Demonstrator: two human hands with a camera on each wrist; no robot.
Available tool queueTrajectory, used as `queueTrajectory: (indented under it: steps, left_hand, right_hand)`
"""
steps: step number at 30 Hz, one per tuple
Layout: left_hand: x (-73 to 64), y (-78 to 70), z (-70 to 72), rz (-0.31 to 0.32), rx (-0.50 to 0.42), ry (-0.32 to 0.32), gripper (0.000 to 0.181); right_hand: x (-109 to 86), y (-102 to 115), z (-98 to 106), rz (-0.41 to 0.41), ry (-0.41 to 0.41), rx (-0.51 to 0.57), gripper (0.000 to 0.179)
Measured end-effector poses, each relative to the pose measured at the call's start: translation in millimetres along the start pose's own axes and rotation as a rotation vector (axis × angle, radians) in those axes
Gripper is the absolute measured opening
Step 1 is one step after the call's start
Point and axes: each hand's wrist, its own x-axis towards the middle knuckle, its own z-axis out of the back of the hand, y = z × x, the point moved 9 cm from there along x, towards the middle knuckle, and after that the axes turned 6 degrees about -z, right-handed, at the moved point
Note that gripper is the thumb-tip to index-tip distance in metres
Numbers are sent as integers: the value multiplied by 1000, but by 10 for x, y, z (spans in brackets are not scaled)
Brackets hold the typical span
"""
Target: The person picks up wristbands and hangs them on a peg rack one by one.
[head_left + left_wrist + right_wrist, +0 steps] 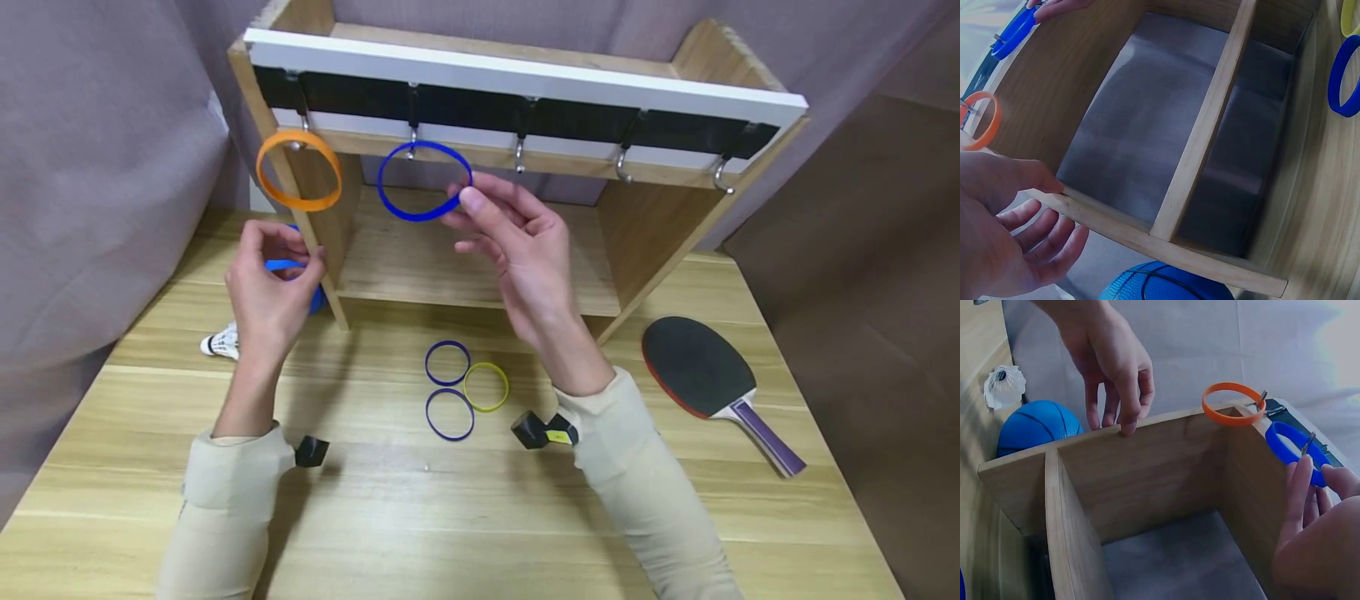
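Between thumb and fingers, my right hand pinches a blue wristband at its right side. That band is up at the second hook from the left; in the right wrist view the hook's tip shows within the loop. An orange wristband hangs from the leftmost hook. Lower down, my left hand grips the left side panel of the wooden shelf, thumb on its front edge and fingers on the outer side.
Three more bands, two dark blue and one yellow, lie on the table before the shelf. Left of it are a blue ball and a shuttlecock. A table tennis bat lies to the right. Three hooks carry no band.
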Motion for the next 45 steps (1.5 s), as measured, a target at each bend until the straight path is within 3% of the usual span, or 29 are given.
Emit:
queueTrajectory:
  steps: [13, 21, 24, 28, 32, 36, 45]
  left_hand:
    - [24, -16, -22, 6, 5, 9, 28]
    - [-3, -3, 1, 18, 11, 14, 29]
    - [-22, 0, 10, 14, 18, 13, 28]
    - [-44, 1, 17, 8, 15, 9, 28]
    - [-47, 1, 14, 8, 5, 4, 28]
    - [-33, -4, 0, 2, -5, 3, 29]
    - [-16, 2, -11, 14, -31, -2, 28]
  right_hand:
    - [-17, 106, 88, 47, -15, -201, 22]
    - [-247, 238, 97, 150, -44, -585, 24]
    - [-345, 116, 242, 119, -1, -848, 21]
    - [-527, -145, 457, 82, 144, -1274, 16]
    - [-728, -443, 694, -9, 310, -1546, 12]
    - [-856, -699, 970, -151, 381, -1659, 11]
    - [-924, -976, 1308, -293, 321, -1683, 14]
